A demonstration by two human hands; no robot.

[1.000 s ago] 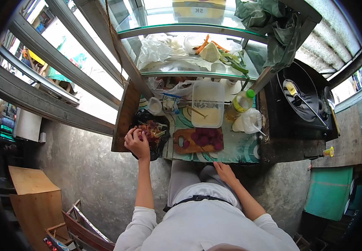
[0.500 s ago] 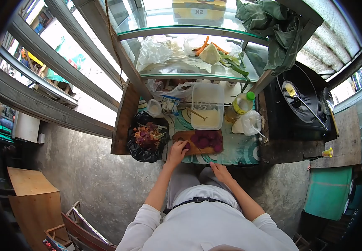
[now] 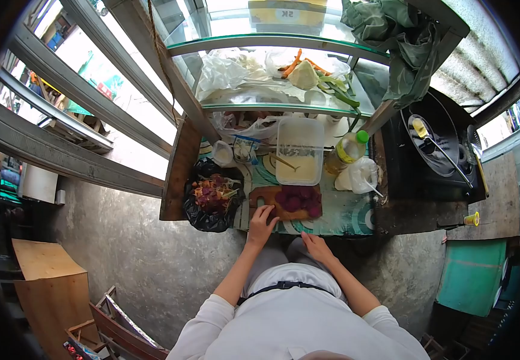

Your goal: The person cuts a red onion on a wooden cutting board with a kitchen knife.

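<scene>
My left hand (image 3: 262, 225) rests at the front left of a wooden cutting board (image 3: 267, 195). Its thumb and fingers are apart, and I see nothing between them. Dark purple vegetable pieces (image 3: 299, 201) are heaped on the board's right side. My right hand (image 3: 316, 245) is low at the table's front edge with its fingers curled; whatever it may hold is hidden. Left of the board sits a black plastic bag (image 3: 212, 223), open at the top, with vegetable peelings (image 3: 213, 195) in it.
Behind the board stands a clear plastic tub (image 3: 299, 171) with pale contents and a stick. A green-capped bottle (image 3: 349, 153) and a plastic bag (image 3: 365, 176) are to its right. Glass shelves (image 3: 278, 41) overhang the table. A black wok (image 3: 434, 135) is at far right.
My left hand has shifted slightly right and toward me. The purple piece that was under its fingers no longer shows there. My right hand has barely moved.
</scene>
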